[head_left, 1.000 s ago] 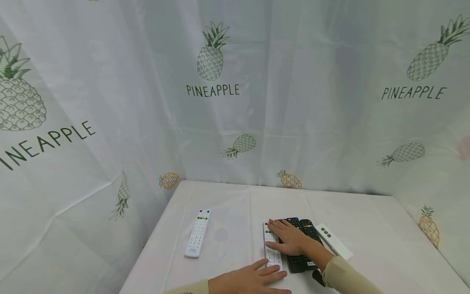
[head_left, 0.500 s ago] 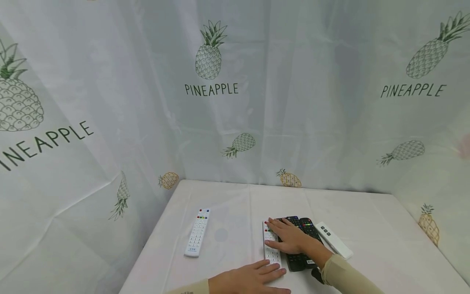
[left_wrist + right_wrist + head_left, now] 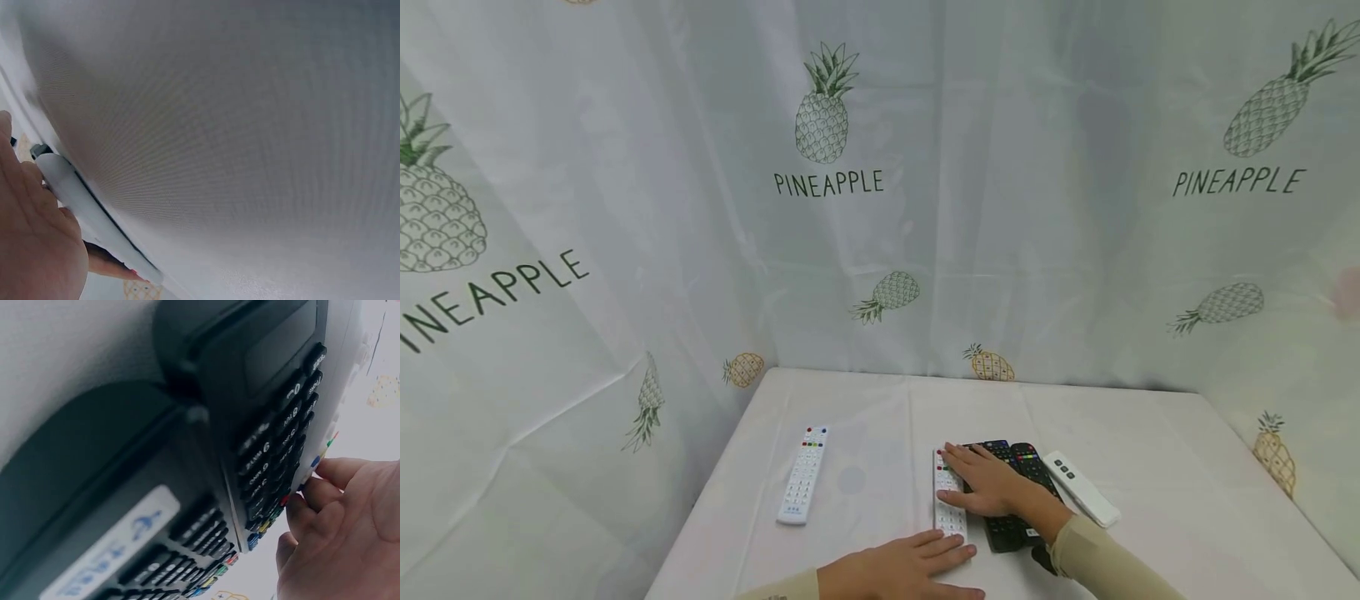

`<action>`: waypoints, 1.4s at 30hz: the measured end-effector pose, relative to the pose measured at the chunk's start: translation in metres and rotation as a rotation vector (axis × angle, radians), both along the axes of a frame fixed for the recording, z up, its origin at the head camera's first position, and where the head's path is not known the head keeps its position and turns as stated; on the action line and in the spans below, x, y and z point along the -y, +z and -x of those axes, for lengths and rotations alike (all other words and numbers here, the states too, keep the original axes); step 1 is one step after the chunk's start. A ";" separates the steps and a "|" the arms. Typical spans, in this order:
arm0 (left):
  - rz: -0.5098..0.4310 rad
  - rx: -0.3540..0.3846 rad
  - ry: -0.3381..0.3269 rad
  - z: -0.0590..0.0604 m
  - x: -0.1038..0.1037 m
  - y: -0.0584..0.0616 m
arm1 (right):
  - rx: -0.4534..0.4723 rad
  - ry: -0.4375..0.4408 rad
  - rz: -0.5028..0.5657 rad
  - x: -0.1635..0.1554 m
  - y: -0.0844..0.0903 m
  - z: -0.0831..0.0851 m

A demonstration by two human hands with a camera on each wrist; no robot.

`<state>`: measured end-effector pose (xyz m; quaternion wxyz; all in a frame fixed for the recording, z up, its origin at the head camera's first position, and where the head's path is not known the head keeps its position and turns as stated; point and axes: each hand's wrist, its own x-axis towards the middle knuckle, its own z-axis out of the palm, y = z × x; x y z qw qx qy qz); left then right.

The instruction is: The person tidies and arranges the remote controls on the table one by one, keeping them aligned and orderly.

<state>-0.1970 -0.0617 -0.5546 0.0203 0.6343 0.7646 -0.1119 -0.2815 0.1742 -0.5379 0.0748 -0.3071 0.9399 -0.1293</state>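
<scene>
Left hand (image 3: 898, 570) and right hand (image 3: 991, 487), unclenched, lay at the white remote (image 3: 950, 519), probably light, stiff, best gripped by its sides.

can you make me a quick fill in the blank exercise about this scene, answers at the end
1. The hand lying partly over the black remotes is the person's ____ hand.
2. The lone remote at the far left of the table has a ____ body.
3. The far-right remote shows ____ dark buttons.
4. The fruit word printed on the backdrop is ____.

Missing words: right; white; three; pineapple.
</scene>
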 end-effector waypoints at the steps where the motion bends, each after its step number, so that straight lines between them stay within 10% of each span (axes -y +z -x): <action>1: -0.002 -0.013 -0.007 0.001 0.000 0.000 | 0.002 0.000 0.000 0.001 0.001 0.000; 42: -0.057 0.060 0.016 0.006 0.042 -0.004 | -0.005 -0.006 -0.020 0.052 0.000 0.012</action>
